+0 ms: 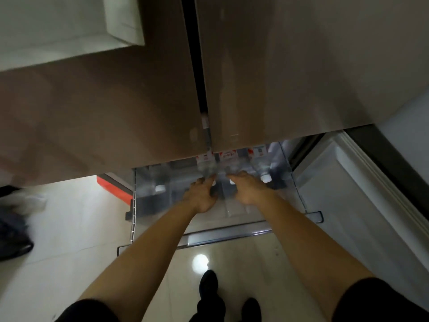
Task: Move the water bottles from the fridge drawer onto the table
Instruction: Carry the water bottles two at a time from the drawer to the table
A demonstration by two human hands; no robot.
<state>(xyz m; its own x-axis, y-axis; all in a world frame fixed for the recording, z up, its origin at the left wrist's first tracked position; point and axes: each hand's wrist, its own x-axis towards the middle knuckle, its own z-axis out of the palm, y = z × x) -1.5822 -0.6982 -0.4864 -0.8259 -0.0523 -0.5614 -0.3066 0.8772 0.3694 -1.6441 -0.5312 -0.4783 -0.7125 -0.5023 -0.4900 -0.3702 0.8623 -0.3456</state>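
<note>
The bottles [228, 159] lie on their sides in the clear fridge drawer [287, 182], white caps toward the person, most tucked under the doors [301, 77] above. Full, they would be fairly heavy; thin plastic gives under a squeeze and, being chilled, may be slick, so the neck just behind the cap or the ribbed body is the place to take hold. The left hand [202, 196] is curled, its grip seemingly closing on one bottle's cap end; the right hand [246, 189] reaches over the next bottle's neck, fingers bent. Blur hides whether either grip has fully closed.
</note>
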